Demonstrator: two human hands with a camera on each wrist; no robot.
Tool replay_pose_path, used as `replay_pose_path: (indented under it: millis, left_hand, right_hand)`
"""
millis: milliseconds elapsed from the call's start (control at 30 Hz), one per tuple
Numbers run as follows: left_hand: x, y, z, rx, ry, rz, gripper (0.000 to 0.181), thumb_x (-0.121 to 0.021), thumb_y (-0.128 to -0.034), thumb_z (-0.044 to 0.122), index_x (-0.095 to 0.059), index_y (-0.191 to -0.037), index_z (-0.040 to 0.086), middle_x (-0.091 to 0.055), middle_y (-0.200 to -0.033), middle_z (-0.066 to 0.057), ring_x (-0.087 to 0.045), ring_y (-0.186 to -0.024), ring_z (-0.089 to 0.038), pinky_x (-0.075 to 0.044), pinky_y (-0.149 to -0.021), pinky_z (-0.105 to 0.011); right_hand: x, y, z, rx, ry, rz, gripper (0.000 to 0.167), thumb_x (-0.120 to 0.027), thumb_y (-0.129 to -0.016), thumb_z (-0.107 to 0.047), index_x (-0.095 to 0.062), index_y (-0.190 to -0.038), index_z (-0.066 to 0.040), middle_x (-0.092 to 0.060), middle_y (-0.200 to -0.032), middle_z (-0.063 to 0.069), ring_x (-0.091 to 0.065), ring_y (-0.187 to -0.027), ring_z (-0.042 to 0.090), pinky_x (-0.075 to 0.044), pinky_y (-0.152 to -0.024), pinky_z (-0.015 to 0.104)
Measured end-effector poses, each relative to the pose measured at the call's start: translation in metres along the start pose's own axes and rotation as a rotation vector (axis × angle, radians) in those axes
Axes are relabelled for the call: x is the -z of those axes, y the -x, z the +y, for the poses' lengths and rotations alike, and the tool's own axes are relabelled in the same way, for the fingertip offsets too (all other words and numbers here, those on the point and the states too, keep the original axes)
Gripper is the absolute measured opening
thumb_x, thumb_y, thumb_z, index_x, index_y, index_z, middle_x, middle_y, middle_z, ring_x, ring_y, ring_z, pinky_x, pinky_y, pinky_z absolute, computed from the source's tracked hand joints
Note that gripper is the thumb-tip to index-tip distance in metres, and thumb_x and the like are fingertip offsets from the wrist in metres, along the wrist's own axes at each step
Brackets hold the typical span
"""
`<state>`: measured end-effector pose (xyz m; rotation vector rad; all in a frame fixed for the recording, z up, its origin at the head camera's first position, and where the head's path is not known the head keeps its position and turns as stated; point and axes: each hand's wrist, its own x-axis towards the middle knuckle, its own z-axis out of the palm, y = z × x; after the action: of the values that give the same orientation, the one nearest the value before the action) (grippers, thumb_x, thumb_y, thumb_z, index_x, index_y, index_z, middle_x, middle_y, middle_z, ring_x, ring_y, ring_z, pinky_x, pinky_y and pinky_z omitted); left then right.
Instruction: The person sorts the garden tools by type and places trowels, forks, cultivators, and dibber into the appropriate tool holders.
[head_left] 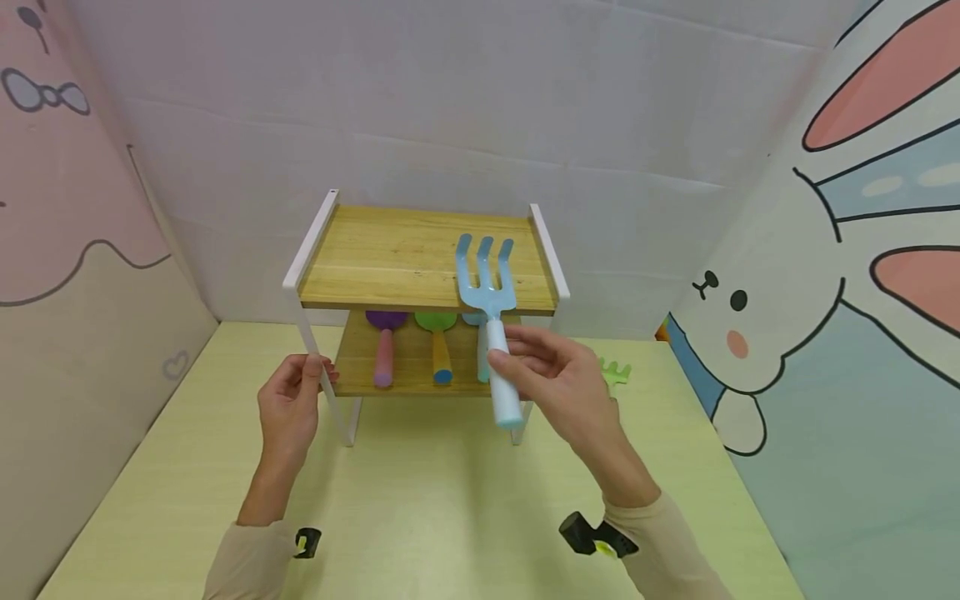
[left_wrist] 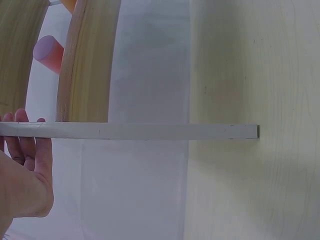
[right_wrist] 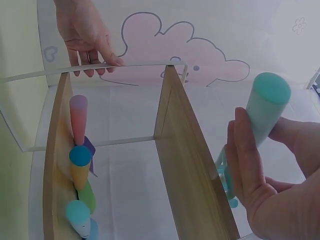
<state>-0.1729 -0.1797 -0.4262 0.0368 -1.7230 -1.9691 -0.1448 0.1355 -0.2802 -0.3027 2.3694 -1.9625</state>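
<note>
My right hand (head_left: 566,379) grips the pale blue handle of a small hand fork (head_left: 486,283) in the head view. The fork's three tines point up in front of the rack's top shelf. With thumb and fingers, my left hand (head_left: 291,404) holds the white front leg of a two-tier rack (head_left: 420,258), on its left side. On the lower shelf lie a purple tool with a pink handle (head_left: 384,358), a green tool with an orange handle (head_left: 441,354) and a light blue tool (right_wrist: 78,212). The upper shelf partly hides their heads.
Behind the right hand, a green toothed tool (head_left: 615,372) lies on the pale yellow table (head_left: 420,517). A white sheet (head_left: 450,108) hangs behind the rack. Printed cartoon panels stand at the left and right, the right one with a rabbit (head_left: 735,333).
</note>
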Motion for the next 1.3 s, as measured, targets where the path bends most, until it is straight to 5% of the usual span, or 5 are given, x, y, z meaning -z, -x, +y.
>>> replay_pose_path:
  millis: [1300]
  left_hand:
    - [-0.002,-0.001,-0.002,-0.028,0.065,-0.003,0.022,-0.057,-0.1052,0.006,-0.062,-0.099,-0.015,-0.071,-0.086,-0.002,-0.071,-0.078,-0.010,-0.059,-0.081,-0.019]
  right_hand:
    - [-0.034,-0.079,-0.045,-0.012,0.107,-0.094,0.041,-0.080,-0.091,-0.039,-0.072,-0.118,-0.009,-0.076,-0.104,0.003,-0.073,-0.095,0.019,-0.062,-0.084,0.037]
